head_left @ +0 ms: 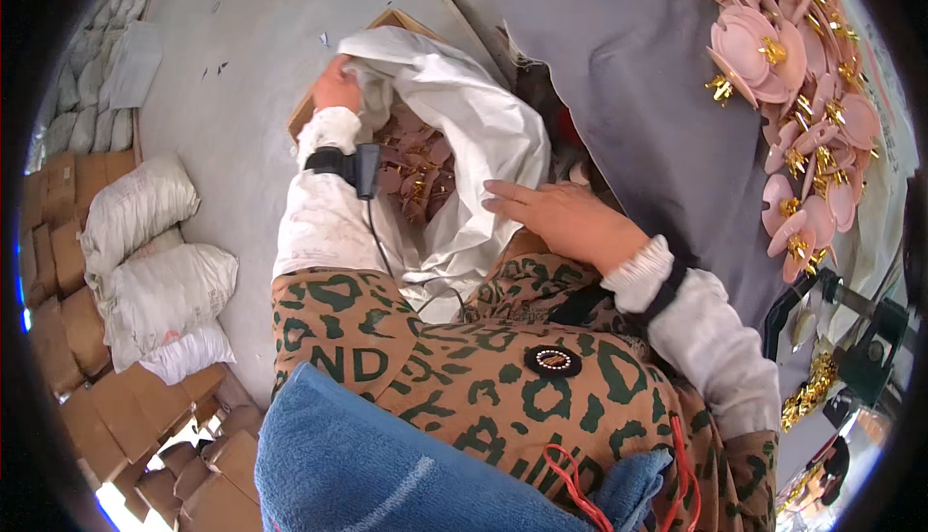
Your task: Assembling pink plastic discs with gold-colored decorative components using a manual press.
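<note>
your left hand (337,86) has its grip closed on the rim of the white sack (488,121), while your right hand (568,221) lies open, fingers stretched against it. the sack sits, mouth wide, in a brown box (303,118), pink discs (420,163) inside.

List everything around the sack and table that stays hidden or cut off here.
All in the head view:
- Left hand: fingertips, hidden by the edge of the white sack.
- Lower pink pieces inside it: covered by those on top and the sack's walls.
- Brown box: mostly behind sack and left arm.
- Pink pile: cut off by the top edge.
</note>
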Demonstrator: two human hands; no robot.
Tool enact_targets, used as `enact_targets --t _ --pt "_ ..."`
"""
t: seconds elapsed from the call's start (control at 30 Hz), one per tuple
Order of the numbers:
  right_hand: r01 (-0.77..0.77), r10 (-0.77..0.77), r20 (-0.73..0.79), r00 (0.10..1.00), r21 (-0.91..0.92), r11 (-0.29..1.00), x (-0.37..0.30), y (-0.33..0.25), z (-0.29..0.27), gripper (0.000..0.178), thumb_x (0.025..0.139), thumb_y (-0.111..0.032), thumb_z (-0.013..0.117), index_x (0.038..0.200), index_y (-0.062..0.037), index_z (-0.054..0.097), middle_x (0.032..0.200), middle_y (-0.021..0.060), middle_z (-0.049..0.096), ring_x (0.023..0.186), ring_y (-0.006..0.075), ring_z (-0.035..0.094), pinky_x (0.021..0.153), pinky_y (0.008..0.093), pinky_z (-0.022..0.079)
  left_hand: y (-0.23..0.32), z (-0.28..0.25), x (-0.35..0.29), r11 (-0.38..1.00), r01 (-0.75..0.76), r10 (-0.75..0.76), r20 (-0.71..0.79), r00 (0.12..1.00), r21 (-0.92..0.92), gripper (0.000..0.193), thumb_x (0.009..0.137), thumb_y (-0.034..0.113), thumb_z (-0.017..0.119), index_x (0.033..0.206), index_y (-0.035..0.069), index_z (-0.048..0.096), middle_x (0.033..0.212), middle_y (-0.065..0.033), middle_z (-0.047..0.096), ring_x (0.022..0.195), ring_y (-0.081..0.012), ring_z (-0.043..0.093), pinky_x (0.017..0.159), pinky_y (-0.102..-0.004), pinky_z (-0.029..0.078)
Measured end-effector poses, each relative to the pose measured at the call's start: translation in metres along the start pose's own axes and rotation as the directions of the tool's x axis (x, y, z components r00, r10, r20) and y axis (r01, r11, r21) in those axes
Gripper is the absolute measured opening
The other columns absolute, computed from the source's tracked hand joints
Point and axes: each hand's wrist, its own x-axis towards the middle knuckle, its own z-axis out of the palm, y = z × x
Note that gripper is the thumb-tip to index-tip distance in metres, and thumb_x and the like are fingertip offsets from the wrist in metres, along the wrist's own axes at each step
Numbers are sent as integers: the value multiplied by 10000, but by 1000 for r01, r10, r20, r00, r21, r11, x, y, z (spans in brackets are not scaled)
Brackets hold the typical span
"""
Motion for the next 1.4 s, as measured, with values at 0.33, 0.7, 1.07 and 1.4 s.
enact_targets --t 0.33,0.7,1.07,1.4 --pt "-365 367 83 926 -37 930 -3 46 41 289 885 -82 454 1099 -58 647 1069 169 657 1040 355 619 873 473 494 57 19 -166 958 52 49 341 939 -283 482 780 184 750 1220 33 623 1178 -202 640 1122 -353 596 987 -413 457" --pt "-162 151 -127 980 -84 983 -54 5 22 302 846 -75 557 1131 -61 656 1037 80 663 967 278 608 865 397 494 145 155 -223 783 -621 388 759 522 27 709 851 392 629 1469 480 293 1546 -174 232 1412 -486 212 1023 -673 343" --pt "-57 27 -310 950 -88 995 -117 -19 18 300 800 -43 554 1084 -59 649 1073 102 628 1005 288 602 888 375 500 102 112 -250 826 -561 131 950 283 53 762 850 106 571 1468 460 300 1589 -159 132 1137 -471 574 884 -528 525" --pt "-132 153 -273 950 94 987 -133 -24 21 316 843 -33 530 1131 -59 659 1152 96 641 1053 300 582 935 389 475 -102 120 -254 917 -315 296 947 128 -244 813 778 131 709 1474 303 326 1442 -185 413 1249 -397 490 1004 -466 459"
